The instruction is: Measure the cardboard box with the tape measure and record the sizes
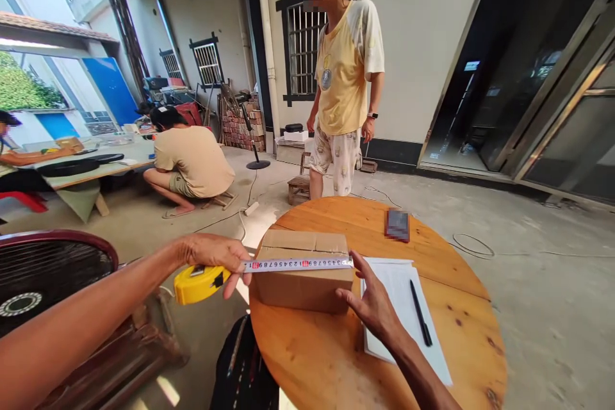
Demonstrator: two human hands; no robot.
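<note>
My left hand is closed around a yellow tape measure, to the left of a cardboard box. Its pulled-out blade runs straight across the top of the box, near the front edge, with printed numbers facing up. At the box's right end is my right hand, fingers spread. Its index finger touches the blade's end and its thumb rests by the front right corner. Beside that hand, a black pen lies on white paper sheets.
The box and papers are on a round wooden table, with a phone farther back. A fan stands at left. Beyond the table, a person in a yellow shirt stands. Another person squats near a long work table.
</note>
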